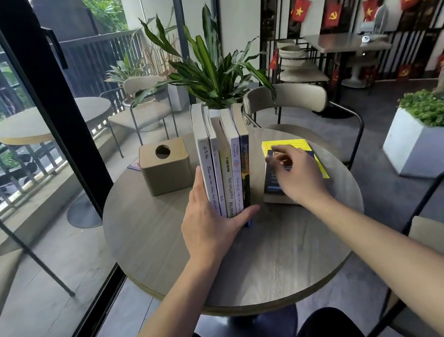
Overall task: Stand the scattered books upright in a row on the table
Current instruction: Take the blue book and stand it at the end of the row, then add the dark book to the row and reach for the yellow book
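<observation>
Five books [226, 164] stand upright in a row near the middle of the round table [260, 265], spines toward the person. The left hand [209, 220] is spread flat against the row's left face, thumb extended across the base of the spines, bracing the row.

Just right of the row lies a flat stack [294, 168]: a dark-covered book on top, a yellow one beneath, a pale one at the bottom. Their long axes run away from the person, roughly parallel to the standing spines. The right hand [295, 176] rests on the top book with fingers loosely curled; whether it pinches an edge cannot be told. This hand is clearly nearer the stack.

Judgement: the next book joins the row's right end. A narrow gap lies between row and stack; open table lies in front. A tissue box [165, 167] stands left of the row, apart from it.
</observation>
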The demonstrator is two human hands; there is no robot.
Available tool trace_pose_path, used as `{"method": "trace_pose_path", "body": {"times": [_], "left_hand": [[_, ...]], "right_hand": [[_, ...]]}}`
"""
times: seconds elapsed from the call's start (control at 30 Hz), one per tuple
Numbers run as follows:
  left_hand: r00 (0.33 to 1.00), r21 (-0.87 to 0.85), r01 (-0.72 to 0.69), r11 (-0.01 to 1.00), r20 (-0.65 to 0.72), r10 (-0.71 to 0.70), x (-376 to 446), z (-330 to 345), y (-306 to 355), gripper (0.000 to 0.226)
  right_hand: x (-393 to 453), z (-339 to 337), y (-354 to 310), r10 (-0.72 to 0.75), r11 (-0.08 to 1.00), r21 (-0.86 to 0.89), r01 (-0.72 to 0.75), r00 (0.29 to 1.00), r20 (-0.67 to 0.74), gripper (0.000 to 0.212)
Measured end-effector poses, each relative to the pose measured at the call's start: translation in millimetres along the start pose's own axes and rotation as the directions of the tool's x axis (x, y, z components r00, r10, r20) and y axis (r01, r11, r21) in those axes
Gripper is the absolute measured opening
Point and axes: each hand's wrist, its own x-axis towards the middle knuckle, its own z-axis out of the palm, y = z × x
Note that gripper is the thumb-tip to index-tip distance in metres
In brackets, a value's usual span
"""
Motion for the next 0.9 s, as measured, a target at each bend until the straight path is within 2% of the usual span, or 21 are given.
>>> {"method": "trace_pose_path", "body": {"times": [0.1,0.17,0.3,0.47,0.53,0.57,0.6,0.67,0.7,0.73,0.8,0.9], "left_hand": [[1.0,-0.003,-0.003,1.0,-0.001,0.003,-0.1,-0.2,-0.4,0.129],[1.0,0.0,-0.005,1.0,0.003,0.005,-0.3,0.1,0.0,0.129],[1.0,-0.002,-0.013,1.0,-0.003,0.013,-0.6,0.5,0.3,0.128],[1.0,0.008,-0.013,1.0,-0.011,0.013,-0.8,0.7,-0.4,0.128],[1.0,0.011,-0.009,1.0,-0.008,0.009,-0.8,0.2,-0.4,0.128],[1.0,0.011,-0.006,1.0,-0.007,0.006,-0.7,0.1,-0.6,0.128],[1.0,0.011,-0.004,1.0,-0.006,0.004,-0.7,-0.2,-0.4,0.129],[1.0,0.008,-0.006,1.0,-0.008,0.006,-0.4,-0.4,-0.1,0.128],[1.0,0.004,-0.008,1.0,-0.008,0.008,-0.4,-0.5,0.0,0.128],[1.0,0.0,-0.01,1.0,-0.007,0.01,-0.4,-0.4,-0.2,0.127],[1.0,-0.003,-0.016,1.0,-0.005,0.016,-0.5,-0.1,-0.8,0.127],[1.0,-0.002,-0.023,1.0,-0.007,0.023,-0.3,0.7,-1.9,0.128]], "right_hand": [[7.9,-3.1,18.4,0.104,0.924,-0.37,-0.096,0.995,0.003,0.06],[11.2,-4.9,27.5,0.21,0.857,-0.483,-0.179,0.978,0.01,0.079],[18.0,-4.3,39.5,0.427,0.845,-0.379,-0.376,0.903,0.056,0.104],[27.6,-14.4,36.0,0.518,0.819,-0.328,-0.471,0.852,0.068,0.118],[31.0,-15.8,37.5,0.561,0.815,-0.241,-0.527,0.821,0.102,0.118],[31.1,-14.9,38.7,0.561,0.825,-0.161,-0.541,0.818,0.126,0.115],[30.5,-12.7,41.3,0.547,0.837,-0.068,-0.543,0.827,0.131,0.102],[26.4,-6.7,43.8,0.521,0.839,0.127,-0.529,0.849,0.091,0.056],[23.3,-4.7,41.4,0.519,0.832,0.2,-0.517,0.854,0.047,0.04],[20.4,-3.0,38.5,0.518,0.828,0.252,-0.501,0.855,-0.003,0.033],[14.3,-0.9,32.6,0.475,0.859,0.278,-0.431,0.872,-0.117,0.035],[-0.6,-1.1,16.6,0.276,0.945,0.241,-0.221,0.935,-0.223,0.031]]}}
